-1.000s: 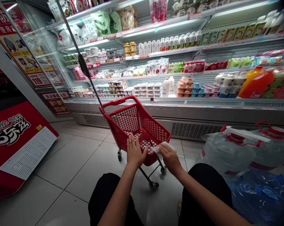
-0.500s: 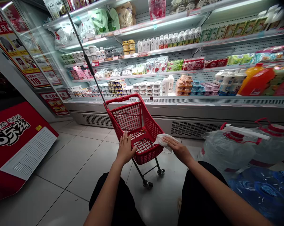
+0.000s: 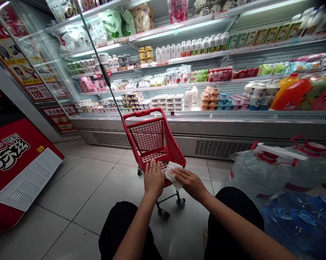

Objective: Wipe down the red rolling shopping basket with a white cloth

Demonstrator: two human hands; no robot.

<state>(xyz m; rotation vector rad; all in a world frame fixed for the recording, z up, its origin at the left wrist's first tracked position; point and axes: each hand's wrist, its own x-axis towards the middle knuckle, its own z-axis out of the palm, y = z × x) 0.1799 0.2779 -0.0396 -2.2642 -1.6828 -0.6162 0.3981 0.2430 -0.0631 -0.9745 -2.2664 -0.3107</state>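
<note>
A small red shopping cart [image 3: 150,133] with grid-like plastic sides stands on the floor between my knees and the refrigerated shelves. My left hand [image 3: 153,179] lies over the cart's near rim, its fingers stretched out and pointing into the basket. Close beside it, my right hand [image 3: 190,182] presses a crumpled white wipe [image 3: 175,176] against the same rim. The fingers of that hand lie over the wipe. Its thumb is hidden. A thin dark pole [image 3: 105,74] rises from the cart's far left corner. Two of the cart's casters [image 3: 163,213] show below my hands.
The refrigerated display [image 3: 206,126] with bottles, cups and pouches runs behind the cart. Large clear water jugs [image 3: 260,171] and a blue water bottle [image 3: 300,220] stand close on my right. On the left is a red cabinet [image 3: 25,173] with a white vent.
My right hand has slid the wipe leftward along the rim, from the right corner toward my left hand. My left hand has shifted slightly right and down.
</note>
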